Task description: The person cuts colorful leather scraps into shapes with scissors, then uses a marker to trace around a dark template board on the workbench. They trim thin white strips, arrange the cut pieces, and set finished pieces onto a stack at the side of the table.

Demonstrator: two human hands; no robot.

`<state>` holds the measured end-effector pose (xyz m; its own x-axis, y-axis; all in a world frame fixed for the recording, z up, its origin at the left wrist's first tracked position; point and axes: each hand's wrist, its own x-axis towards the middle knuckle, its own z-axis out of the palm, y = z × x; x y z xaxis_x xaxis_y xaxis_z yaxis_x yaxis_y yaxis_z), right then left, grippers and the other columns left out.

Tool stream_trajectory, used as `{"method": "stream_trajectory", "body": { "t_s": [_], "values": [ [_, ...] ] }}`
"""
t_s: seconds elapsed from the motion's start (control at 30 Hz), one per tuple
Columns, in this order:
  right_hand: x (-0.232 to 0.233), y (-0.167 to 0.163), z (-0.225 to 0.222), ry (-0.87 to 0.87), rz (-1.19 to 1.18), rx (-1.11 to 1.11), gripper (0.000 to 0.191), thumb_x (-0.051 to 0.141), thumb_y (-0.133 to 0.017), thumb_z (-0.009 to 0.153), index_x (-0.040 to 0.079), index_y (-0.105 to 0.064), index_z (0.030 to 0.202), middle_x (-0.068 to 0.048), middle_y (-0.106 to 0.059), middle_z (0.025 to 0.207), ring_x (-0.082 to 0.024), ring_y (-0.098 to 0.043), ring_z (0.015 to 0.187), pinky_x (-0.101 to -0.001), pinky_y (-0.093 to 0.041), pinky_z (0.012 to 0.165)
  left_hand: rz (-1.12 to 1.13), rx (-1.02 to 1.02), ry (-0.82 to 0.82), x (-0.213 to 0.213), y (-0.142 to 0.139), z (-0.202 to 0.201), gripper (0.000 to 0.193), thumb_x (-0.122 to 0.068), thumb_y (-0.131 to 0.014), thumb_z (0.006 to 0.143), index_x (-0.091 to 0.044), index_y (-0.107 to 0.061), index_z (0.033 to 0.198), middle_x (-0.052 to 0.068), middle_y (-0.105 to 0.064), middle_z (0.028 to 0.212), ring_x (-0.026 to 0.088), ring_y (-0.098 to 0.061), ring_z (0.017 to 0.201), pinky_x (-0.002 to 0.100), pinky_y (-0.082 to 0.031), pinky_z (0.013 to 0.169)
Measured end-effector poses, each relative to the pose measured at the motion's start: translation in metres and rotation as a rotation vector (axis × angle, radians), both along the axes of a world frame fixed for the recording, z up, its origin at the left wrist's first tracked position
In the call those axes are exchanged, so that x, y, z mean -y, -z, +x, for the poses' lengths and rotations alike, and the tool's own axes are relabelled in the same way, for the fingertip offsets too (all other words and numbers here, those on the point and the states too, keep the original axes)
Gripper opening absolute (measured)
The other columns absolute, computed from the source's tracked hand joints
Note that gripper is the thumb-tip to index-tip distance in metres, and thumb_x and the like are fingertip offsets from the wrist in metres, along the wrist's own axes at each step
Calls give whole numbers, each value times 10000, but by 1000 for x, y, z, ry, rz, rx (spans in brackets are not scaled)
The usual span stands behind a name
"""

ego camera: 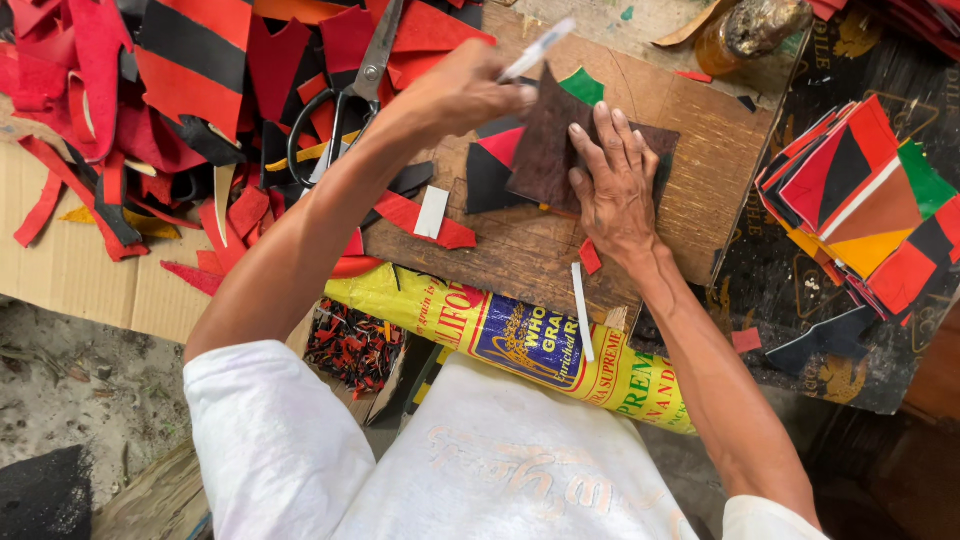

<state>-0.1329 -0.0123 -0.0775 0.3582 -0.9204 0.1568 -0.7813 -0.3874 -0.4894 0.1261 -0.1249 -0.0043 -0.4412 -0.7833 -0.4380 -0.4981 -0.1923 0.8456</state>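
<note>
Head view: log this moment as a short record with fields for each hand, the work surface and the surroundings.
left hand: left hand grips a white pen, tip near the dark brown piece
right hand: right hand pressed flat on the dark brown piece
surface: worn wooden board, with red, black and green pieces under the brown one
left side: pile of red and black scraps, scissors on top
right side: stack of multicoloured patches
</note>
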Motion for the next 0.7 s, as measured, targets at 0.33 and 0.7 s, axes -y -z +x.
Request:
{"method": "stream_trajectory", "body": {
  "t_s": [0.33,0.7],
  "values": [
    [2,-4,0,-18,-15,-8,529,229,-646,1034,111,-531,1537,-179,-331,1680,-376,-296,1550,-542,-223,1231,-211,283,86,-2,-29,-37,306,-298,-744,888,-7,-737,795,119,-591,581,186,-589,522,409,-435,501],
    [1,-9,1,-37,-8,-40,575,312,-715,1007,127,-555,1527,-196,-311,1676,-390,-283,1540,-562,-221,1232,-259,464,46,-3,27,4,237,-201,-742,875,28,-697,833,223,-654,694,338,-652,629,507,-489,591]
  ]
}}
